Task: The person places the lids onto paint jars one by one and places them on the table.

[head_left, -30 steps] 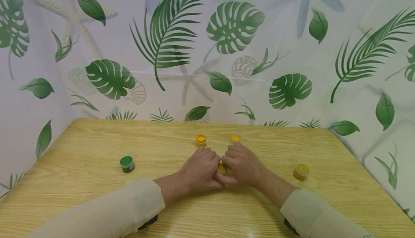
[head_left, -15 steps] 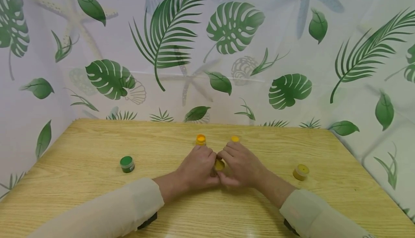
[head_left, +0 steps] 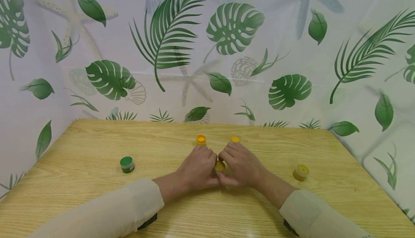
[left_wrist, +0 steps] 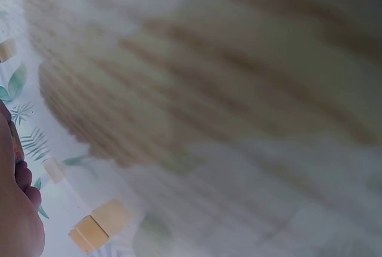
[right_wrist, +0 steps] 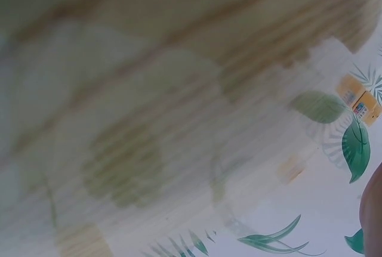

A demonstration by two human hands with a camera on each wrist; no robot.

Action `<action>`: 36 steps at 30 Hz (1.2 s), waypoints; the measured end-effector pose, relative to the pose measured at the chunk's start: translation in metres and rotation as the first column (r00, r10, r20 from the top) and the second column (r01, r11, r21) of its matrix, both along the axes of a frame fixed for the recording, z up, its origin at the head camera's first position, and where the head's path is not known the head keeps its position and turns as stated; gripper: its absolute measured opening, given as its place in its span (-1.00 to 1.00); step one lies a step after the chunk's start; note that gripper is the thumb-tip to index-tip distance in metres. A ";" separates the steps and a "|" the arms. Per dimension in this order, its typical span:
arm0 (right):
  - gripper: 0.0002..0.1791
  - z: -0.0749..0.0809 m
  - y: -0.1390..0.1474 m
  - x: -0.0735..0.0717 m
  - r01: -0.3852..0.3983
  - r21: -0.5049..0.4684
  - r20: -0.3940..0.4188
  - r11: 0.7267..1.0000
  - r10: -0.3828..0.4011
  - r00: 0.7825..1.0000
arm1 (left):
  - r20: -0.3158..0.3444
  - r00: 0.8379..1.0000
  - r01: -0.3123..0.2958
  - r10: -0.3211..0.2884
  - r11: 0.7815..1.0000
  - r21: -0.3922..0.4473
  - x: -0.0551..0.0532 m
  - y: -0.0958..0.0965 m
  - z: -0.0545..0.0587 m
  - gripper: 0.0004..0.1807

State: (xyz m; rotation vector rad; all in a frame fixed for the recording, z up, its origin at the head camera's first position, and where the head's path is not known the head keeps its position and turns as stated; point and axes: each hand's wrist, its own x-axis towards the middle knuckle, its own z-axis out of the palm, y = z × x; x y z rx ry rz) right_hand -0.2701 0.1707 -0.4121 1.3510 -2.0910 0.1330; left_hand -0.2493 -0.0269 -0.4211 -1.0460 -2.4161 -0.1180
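A small ochre paint jar (head_left: 219, 165) is between my two hands at mid-table in the head view. My left hand (head_left: 199, 167) grips it from the left, fingers curled. From the other side my right hand (head_left: 241, 166) holds it with bent fingers and thumb. Most of the jar's sides are hidden by the fingers. Just beyond the left hand stands an uncovered orange paint jar (head_left: 201, 140). A round yellow-orange lid (head_left: 235, 139) lies beyond the right knuckles. Only part of the left hand (left_wrist: 24, 209) shows in the left wrist view.
A green paint jar (head_left: 126, 164) stands on the left of the wooden table (head_left: 162, 216), and another ochre jar (head_left: 301, 172) on the right. A leaf-patterned cloth (head_left: 227, 97) hangs behind the table's far edge.
Both hands have shifted slightly left with the ochre jar between them, and more of its top shows. Over the last half second they barely move. The other jars stay put.
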 end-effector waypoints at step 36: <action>-0.59 0.000 0.001 -0.001 -0.005 0.001 0.037 1.000 0.005 0.999 | 0.019 1.000 -0.003 0.004 1.000 -0.026 0.002 0.000 0.002 -0.46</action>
